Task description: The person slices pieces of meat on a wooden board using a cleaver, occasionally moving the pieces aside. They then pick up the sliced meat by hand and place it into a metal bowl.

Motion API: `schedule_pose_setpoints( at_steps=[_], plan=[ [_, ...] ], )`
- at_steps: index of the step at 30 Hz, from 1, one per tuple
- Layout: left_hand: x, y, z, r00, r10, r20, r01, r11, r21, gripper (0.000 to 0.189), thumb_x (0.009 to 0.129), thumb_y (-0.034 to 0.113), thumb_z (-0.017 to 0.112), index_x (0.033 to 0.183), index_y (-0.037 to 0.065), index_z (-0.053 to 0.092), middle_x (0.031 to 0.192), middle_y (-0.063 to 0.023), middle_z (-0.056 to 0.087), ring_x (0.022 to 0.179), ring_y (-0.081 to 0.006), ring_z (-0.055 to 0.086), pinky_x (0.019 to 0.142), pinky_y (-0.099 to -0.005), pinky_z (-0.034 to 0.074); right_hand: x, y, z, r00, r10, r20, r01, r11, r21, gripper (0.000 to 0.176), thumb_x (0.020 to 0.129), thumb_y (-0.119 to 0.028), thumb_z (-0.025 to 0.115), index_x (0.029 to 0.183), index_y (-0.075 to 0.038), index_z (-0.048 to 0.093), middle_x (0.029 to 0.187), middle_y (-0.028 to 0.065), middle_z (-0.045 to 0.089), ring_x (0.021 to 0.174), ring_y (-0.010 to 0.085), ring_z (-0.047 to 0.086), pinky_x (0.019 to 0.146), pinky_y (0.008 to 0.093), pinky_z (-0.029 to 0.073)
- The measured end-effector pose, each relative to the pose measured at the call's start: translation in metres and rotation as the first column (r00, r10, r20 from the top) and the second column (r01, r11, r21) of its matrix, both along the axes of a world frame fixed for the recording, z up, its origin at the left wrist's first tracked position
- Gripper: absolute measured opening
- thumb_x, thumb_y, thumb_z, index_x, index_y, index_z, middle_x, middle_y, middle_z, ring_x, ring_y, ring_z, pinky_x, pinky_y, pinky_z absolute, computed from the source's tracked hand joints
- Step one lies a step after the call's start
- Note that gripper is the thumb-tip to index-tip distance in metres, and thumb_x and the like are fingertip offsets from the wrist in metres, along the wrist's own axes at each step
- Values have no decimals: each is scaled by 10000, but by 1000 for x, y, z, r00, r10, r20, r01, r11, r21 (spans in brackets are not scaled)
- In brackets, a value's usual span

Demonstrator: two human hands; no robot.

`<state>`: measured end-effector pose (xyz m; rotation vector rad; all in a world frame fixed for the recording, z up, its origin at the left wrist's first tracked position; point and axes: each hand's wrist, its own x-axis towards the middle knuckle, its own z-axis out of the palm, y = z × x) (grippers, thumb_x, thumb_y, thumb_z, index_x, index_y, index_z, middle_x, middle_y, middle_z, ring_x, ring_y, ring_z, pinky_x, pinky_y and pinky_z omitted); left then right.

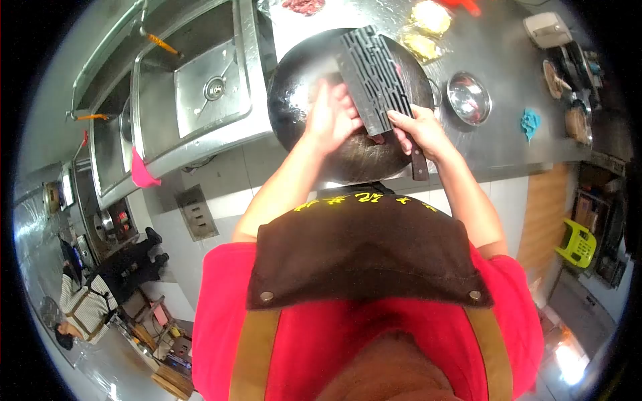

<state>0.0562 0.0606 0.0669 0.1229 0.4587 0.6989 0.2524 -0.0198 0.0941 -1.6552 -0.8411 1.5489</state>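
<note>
A large round dark board or wok-like surface [301, 87], wet and shiny, lies on the steel counter in front of me. My right hand [424, 132] grips the dark handle of a wide cleaver [374, 80], its blade marked with dark stripes and tilted over the round surface. Beside the blade's left edge is my left hand [332, 117], palm turned towards the blade and fingers apart, holding nothing. A small dark reddish piece [376, 139] shows under the blade's lower end; the blade hides part of it.
Steel sinks [207, 83] with orange-handled taps stand left, a pink cloth [142, 170] on their edge. Rightward are a metal bowl [469, 99], a blue cloth [530, 123] and a white container [547, 30]. Red meat [303, 6] lies beyond. Another person [93, 294] is far left.
</note>
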Motion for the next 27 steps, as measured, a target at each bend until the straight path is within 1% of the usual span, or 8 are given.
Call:
schedule_pose_setpoints(
  at_steps=[3,6,8,14,17,20,23,27],
  plan=[
    [12,7,-29,972,-2,-235,23,996,88,366,1019,245,507,1291,1,492,1101,-173,637,925,-246,660,789,-372,557,10,-9,-8,984,-168,-65,166,985,-39,249,941,-242,659,815,-58,548,575,5,527,406,88,453,369,246,356],
    [8,32,-46,648,307,-697,333,709,622,225,948,111,539,1120,20,652,1030,-146,692,993,-243,666,844,-385,544,39,-43,-8,957,-289,4,289,957,-31,255,952,-244,639,807,-67,530,569,4,518,397,91,454,364,250,368],
    [9,62,-72,494,627,-602,473,387,791,221,888,56,536,991,64,732,1043,-130,698,1002,-277,666,912,-370,512,60,-77,-9,954,-290,77,296,952,-81,252,959,-247,626,813,-70,520,562,3,508,386,95,455,358,258,382],
    [42,66,-55,557,726,-404,747,-225,626,180,859,245,642,929,103,729,969,-125,665,974,-334,588,860,-450,449,49,-143,-42,907,-422,-18,403,878,-259,213,920,-202,679,839,-63,539,564,17,531,373,109,454,350,283,391],
    [38,34,-59,632,512,-582,757,-248,604,230,842,309,675,967,117,693,975,-103,638,1003,-315,563,888,-455,414,33,-133,-46,911,-408,-59,381,888,-256,213,909,-194,692,852,-60,537,567,16,528,378,103,451,353,271,386],
    [10,9,-60,736,515,-440,642,-323,695,370,784,346,738,1061,113,659,1072,-88,626,1087,-317,550,965,-477,392,16,-114,-43,949,-309,-58,280,915,-290,204,918,-198,679,856,-49,555,580,7,533,383,98,455,353,261,386],
    [-12,-13,-42,470,761,-447,800,-154,579,590,785,381,749,1286,129,567,1329,-120,556,1296,-360,452,1104,-512,299,-3,-95,-35,984,-174,-45,156,950,-269,196,942,-192,646,855,-36,566,574,9,535,387,99,462,353,270,388],
    [3,-22,-63,409,804,-432,686,42,726,858,707,459,789,1358,12,450,1360,-227,456,1308,-430,383,1108,-550,270,-33,-68,-33,996,-91,-24,82,962,-262,217,954,-184,624,846,-14,542,553,29,528,390,120,469,354,291,393]
  ],
)
